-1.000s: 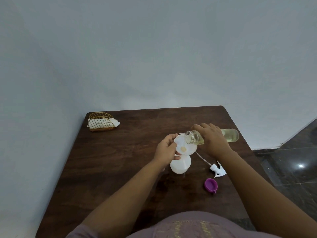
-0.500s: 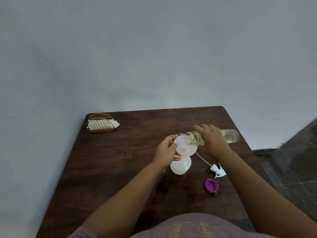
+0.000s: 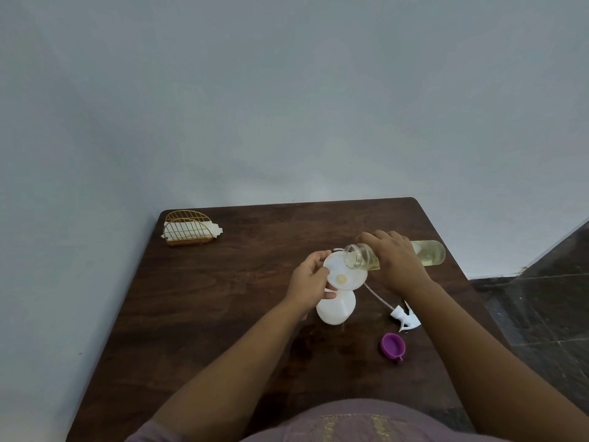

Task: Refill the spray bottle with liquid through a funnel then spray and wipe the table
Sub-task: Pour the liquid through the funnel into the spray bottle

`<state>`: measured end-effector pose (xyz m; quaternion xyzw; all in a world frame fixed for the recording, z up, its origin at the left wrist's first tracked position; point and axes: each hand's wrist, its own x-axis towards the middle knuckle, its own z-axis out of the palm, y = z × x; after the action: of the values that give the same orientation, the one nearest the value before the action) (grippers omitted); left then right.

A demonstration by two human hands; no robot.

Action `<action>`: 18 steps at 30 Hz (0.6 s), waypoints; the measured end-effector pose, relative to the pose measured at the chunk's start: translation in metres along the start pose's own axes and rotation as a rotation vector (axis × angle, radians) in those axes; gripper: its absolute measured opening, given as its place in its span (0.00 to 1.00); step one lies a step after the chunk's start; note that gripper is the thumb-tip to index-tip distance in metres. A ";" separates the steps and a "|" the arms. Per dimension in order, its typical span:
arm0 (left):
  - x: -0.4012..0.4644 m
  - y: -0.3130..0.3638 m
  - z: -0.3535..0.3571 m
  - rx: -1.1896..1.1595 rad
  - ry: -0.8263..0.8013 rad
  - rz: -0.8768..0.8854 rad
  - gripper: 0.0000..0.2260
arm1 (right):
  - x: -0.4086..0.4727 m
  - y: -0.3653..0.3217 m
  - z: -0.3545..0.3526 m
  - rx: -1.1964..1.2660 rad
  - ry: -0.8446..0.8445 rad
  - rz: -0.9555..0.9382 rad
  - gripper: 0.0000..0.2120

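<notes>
Little has moved: right hand [image 3: 395, 260] clamps tilted bottle [image 3: 427, 252] over funnel [image 3: 345, 275], left hand [image 3: 309, 282] gripping it; cap [image 3: 392, 345] nearby.

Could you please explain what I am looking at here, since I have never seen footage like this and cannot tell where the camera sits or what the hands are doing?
There is no machine here: a person wears a wide-angle camera on the head, looking down at their own bare arms over a dark wooden table. The left hand steadies a white funnel sitting in the white spray bottle. The right hand holds a clear bottle of yellowish liquid tipped on its side, its open mouth over the funnel. On the table lie the removed spray head with its tube, a purple cap, and, in the far left corner, a gold wire holder of white napkins.
</notes>
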<state>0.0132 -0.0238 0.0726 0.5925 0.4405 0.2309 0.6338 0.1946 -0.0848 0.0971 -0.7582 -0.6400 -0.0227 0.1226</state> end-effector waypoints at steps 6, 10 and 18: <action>0.001 0.000 0.000 -0.007 -0.007 -0.002 0.16 | 0.000 0.000 0.000 -0.016 0.000 -0.001 0.21; 0.001 -0.001 0.000 -0.013 -0.007 0.000 0.16 | 0.001 0.002 0.000 -0.018 0.008 -0.006 0.22; 0.001 -0.001 -0.001 -0.010 -0.012 0.003 0.16 | 0.002 0.002 0.000 -0.026 0.007 -0.013 0.22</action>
<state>0.0125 -0.0221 0.0714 0.5913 0.4345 0.2305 0.6391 0.1965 -0.0834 0.0969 -0.7555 -0.6440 -0.0343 0.1150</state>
